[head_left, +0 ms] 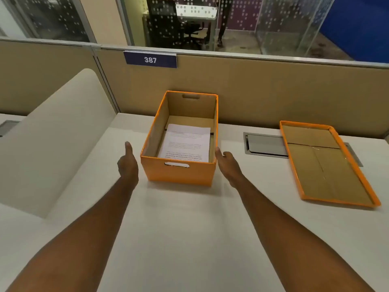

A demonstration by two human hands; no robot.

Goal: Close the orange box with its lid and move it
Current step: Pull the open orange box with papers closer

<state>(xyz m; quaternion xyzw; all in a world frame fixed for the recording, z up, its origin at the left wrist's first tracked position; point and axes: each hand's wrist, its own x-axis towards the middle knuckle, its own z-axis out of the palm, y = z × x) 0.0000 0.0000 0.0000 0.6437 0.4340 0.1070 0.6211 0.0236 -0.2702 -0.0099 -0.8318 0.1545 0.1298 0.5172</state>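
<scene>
I see the orange box (180, 142) unlidded near the desk's (189, 239) back edge, between left hand (128, 163) and right hand (228, 165), both spread flat, grasping nothing.

**One head-worn view, looking forward and down across the desk**

There is a single view, taken from the person's head, so no second view shares any part of the scene. It faces forward and tilts down over the white desk (189, 239), with both forearms running up from the bottom corners toward the middle of the frame. The left hand (127, 163) and right hand (228, 165) sit near the centre, either side of the orange box (179, 171). The wide lens bends the edges: the lid (328, 165) at the right looks slanted. At the top, the view reaches over the partition (273, 91) into the room behind the glass.
</scene>
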